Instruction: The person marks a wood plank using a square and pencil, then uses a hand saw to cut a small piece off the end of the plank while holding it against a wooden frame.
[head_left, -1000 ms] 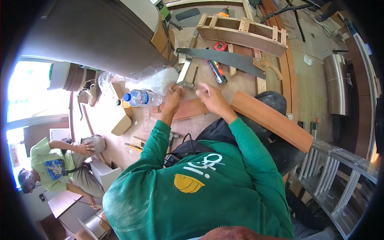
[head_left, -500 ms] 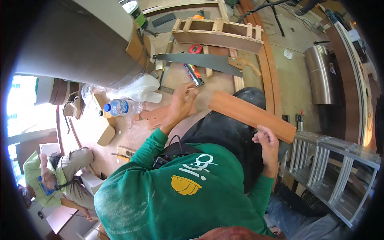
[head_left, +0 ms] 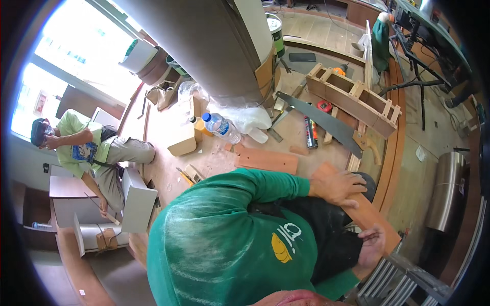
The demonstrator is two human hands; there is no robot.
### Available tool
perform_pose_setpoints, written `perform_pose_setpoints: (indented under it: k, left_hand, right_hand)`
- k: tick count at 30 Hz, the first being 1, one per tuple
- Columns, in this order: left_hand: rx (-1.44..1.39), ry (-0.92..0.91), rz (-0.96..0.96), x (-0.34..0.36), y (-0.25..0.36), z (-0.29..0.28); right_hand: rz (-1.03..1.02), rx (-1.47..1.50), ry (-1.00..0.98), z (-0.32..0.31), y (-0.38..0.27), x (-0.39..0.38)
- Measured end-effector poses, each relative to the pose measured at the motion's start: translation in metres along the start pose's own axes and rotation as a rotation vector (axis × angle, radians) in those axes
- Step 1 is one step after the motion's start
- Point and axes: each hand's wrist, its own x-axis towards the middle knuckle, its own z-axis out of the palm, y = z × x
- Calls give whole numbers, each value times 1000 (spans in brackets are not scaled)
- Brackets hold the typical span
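Note:
An orange-brown wooden board lies slanting across my lap. My left hand rests over its upper part, fingers stretched across the wood and slightly apart. Beside the board's lower end is my right hand, its fingers loosely bent and apart, with nothing visible in them. Past my knee lies a handsaw with a wooden handle. A dark cartridge tube and a red tape measure are near its blade. Another orange-brown board lies on the floor beside my left arm.
A slatted wooden frame stands beyond the saw. A water bottle and clear plastic wrap lie by a large column. A metal ladder is at lower right. A person sits at left holding a thin tool.
My left hand has come down from the air onto the board. The view has turned, so more of the left side shows. The seated person's raised hand is now at the head.

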Motion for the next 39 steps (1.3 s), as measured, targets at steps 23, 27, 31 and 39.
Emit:
perform_pose_setpoints:
  k: [23,27,31,39]
  left_hand:
    - [-28,-22,75,12,-1,-14]
    - [-27,-47,138,18,4,-13]
    - [-82,-166,46,1,-17,-23]
    - [-261,-271,-183,-6,-28,-58]
  right_hand:
    - [-198,-1291,-34,56,13,258]
    - [126,-1237,-54,-25,87,341]
    - [185,-1105,-76,-18,101,339]
    - [212,-824,-151,77,-53,251]
